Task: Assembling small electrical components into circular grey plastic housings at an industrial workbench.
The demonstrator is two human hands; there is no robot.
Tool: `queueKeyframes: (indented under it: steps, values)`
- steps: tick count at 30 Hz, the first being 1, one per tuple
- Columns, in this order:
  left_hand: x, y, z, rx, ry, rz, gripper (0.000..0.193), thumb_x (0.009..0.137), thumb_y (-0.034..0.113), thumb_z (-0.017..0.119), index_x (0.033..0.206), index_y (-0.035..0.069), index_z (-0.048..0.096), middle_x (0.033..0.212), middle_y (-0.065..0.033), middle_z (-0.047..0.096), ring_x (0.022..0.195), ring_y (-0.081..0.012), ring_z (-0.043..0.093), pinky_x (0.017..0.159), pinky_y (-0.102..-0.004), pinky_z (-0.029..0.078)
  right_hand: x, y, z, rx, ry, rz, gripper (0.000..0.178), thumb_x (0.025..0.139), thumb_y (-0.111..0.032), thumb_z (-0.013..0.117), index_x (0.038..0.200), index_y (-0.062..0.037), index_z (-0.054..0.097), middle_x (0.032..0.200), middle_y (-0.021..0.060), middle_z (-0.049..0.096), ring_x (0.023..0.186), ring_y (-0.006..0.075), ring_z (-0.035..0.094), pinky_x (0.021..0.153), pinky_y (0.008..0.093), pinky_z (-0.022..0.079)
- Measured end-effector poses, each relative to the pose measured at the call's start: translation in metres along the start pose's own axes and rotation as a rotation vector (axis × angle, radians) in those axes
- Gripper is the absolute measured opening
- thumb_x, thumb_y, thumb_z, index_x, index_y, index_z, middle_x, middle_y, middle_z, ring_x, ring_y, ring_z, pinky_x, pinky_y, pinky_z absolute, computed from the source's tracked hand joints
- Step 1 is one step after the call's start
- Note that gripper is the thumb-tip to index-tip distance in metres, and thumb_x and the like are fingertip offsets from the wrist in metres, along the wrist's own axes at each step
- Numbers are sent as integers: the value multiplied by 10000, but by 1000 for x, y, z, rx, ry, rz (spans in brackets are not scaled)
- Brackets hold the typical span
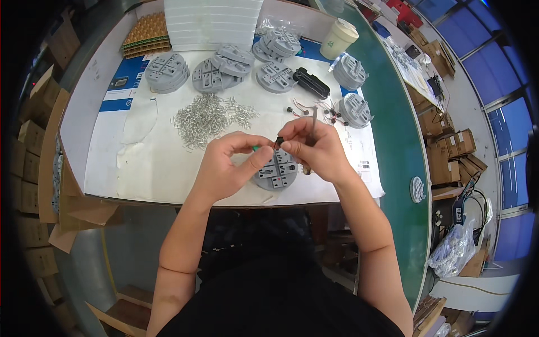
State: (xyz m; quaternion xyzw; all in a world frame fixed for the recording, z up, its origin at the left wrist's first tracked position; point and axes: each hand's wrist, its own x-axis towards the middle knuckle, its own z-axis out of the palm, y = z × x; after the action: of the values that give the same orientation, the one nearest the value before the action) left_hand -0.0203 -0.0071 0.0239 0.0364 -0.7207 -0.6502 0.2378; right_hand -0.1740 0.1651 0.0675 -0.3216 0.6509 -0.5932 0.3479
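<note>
My right hand (317,147) pinches a small black part (279,140) between thumb and forefinger. A slim metal tool, like tweezers (314,119), also lies in that hand, pointing up past the fingers. Fingers closed, my left hand (233,163) meets the right at the black part and grips thin reddish wires running from it. A small green piece (255,148) shows at the left fingertips. Just beneath both hands is a round grey plastic disc (277,181) with slots and small fittings, partly covered by the fingers.
Small metal pieces (205,121) lie heaped on the white tabletop. Stacked grey discs (167,73) stand farther back, near a black elongated case (311,84) and a lidded cup (339,39). Wired black parts (337,116) lie at right. A green surface (401,168) borders the table.
</note>
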Motion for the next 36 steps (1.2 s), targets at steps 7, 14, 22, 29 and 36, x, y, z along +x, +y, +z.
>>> queueKeyframes:
  steps: [7,14,22,29,36]
  values:
    - [-2,18,20,192,96,127,231,892,148,837,1092,39,801,924,-86,760,840,-187,728,786,-294,556,-20,10,5,-91,73,-130,214,956,-36,775,1143,5,677,899,16,720,649,15,571,490,179,434]
    - [-6,16,23,235,122,148,158,855,104,838,997,36,817,863,-94,747,779,-205,724,717,-300,555,-33,9,7,1,53,-32,210,959,-17,775,1139,10,671,1012,24,723,859,59,647,722,216,523]
    - [-9,19,26,217,73,162,100,893,65,787,974,9,786,876,-85,748,760,-155,703,701,-282,545,-42,21,8,-69,57,-250,204,957,-7,761,1143,1,676,1020,37,697,747,29,576,571,185,448]
    - [-11,9,31,-356,-11,-197,136,952,67,753,1022,-48,732,927,-55,743,806,-83,672,725,-241,538,-42,21,9,-27,59,-352,228,939,30,755,1154,3,686,1063,59,695,770,43,592,543,192,473]
    - [-9,12,30,-432,-51,-268,136,967,62,743,1026,-58,722,934,-45,732,819,-73,666,741,-229,536,-42,24,8,20,54,-250,202,944,21,749,1141,-2,712,1065,58,697,764,55,605,511,188,489]
